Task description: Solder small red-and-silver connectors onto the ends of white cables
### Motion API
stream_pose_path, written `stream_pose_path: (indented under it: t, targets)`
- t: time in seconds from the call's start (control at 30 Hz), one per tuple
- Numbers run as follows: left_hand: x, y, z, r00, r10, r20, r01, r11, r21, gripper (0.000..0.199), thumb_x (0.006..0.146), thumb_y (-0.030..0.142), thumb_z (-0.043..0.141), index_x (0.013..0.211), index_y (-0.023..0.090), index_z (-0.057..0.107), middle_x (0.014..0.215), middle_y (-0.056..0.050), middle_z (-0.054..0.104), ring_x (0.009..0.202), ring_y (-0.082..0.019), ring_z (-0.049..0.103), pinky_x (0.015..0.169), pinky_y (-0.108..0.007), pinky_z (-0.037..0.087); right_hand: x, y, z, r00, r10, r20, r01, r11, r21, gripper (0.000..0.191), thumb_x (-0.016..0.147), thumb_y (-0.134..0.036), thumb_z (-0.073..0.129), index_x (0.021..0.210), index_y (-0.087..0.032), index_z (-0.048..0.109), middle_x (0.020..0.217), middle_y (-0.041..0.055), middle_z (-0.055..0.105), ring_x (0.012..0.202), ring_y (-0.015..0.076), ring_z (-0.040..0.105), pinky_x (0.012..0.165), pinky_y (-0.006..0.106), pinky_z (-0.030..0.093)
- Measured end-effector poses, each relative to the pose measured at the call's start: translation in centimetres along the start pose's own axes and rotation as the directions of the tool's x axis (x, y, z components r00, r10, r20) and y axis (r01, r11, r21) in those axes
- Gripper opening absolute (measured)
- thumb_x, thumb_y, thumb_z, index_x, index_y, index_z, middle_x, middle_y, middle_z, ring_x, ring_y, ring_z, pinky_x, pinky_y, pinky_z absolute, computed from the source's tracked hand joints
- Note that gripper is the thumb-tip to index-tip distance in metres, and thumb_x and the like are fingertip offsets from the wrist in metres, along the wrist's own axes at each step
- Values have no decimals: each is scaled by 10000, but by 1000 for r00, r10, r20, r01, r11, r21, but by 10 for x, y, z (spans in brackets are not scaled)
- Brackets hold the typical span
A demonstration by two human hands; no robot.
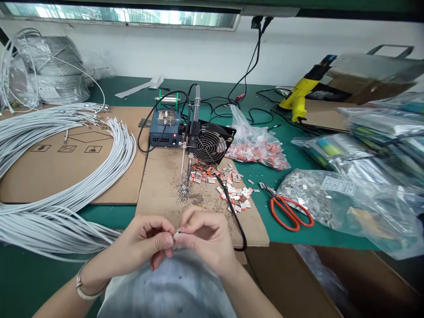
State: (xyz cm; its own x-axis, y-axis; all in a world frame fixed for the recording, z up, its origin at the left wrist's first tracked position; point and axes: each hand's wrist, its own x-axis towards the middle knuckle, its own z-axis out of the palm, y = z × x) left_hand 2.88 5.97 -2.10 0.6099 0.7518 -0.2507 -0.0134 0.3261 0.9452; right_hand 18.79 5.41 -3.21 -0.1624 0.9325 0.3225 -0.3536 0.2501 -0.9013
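Note:
My left hand (154, 240) and my right hand (207, 240) meet at the front edge of the cardboard, above my lap. Thumbs and forefingers of both are pinched together on a small white piece (176, 235), which looks like the end of a white cable. Most of it is hidden behind my fingers. Just beyond the hands, a soldering iron (192, 141) stands tip down in a holder over a patch of solder bits (185, 190). Small metal connector pieces with orange parts (236, 194) lie scattered to the right of it.
Bundles of white cables (122, 150) lie at left. A blue soldering station (164, 132), black fan (212, 143) and solder spool (167, 100) stand behind. Right are red-handled scissors (288, 212), bags of metal parts (308, 194) and orange parts (261, 152), and a yellow heat gun (301, 92).

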Motion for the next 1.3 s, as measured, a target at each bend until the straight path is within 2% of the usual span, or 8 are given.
stream_pose_path:
  t: [0.1,0.2,0.4,0.5,0.73,0.97,1.17,1.3]
  targets:
    - [-1,-2,-2,1000,-31,0,31,998,-46,350,769,453,624,714,121,526,576,2,569,392,-47,467,375,-134,344,0,5,-1,998,56,9,-56,997,50,168,718,-287,723,627,-202,610,626,-2,550,529,125,506,466,238,398]
    - [0,-4,-8,998,-20,-53,17,998,-59,306,778,406,636,731,119,542,648,-23,630,445,-61,542,440,-147,409,3,-3,-29,999,32,9,-26,912,-410,155,755,-265,682,902,-231,647,762,19,612,602,147,516,527,258,406]
    - [6,-8,-20,991,14,-131,-32,990,-136,255,767,353,666,734,132,545,651,-15,650,518,-93,602,510,-173,463,27,-27,-105,996,74,-52,-55,37,-998,115,838,-162,533,885,-160,638,838,87,622,785,251,562,692,346,395]
    - [12,-7,-21,990,-5,-144,-11,994,-107,274,757,372,671,745,130,544,657,-15,643,522,-89,594,513,-170,454,42,-27,-119,970,239,-41,-10,-129,-992,52,822,-169,590,843,-152,636,846,105,601,816,276,549,706,351,384]
    - [14,-5,-20,966,57,-252,24,951,310,266,787,402,598,825,138,598,543,29,504,398,-67,420,385,-170,306,58,-23,-124,933,353,76,85,-9,-996,86,756,-82,629,755,-165,605,762,46,618,759,217,562,673,288,388]
    - [32,14,-24,937,327,-125,-67,518,853,240,871,252,481,999,228,682,700,-19,622,599,-131,530,570,-216,375,49,-24,-118,945,298,132,58,246,-968,210,819,-130,550,1012,-185,611,740,16,641,643,185,580,593,283,398]
    - [77,16,-41,964,255,-79,-123,688,715,256,837,313,516,915,167,711,748,-38,678,595,-145,558,543,-221,408,47,-20,-106,898,376,229,-50,605,-795,126,842,-170,514,819,-195,636,747,26,618,634,165,573,537,259,422]
    - [91,18,-43,992,129,-14,-89,752,653,230,810,261,531,861,130,713,588,-8,602,467,-98,472,423,-186,344,51,-15,-100,891,398,219,-126,678,-724,84,832,-185,539,767,-179,591,660,3,543,563,123,489,472,221,379]
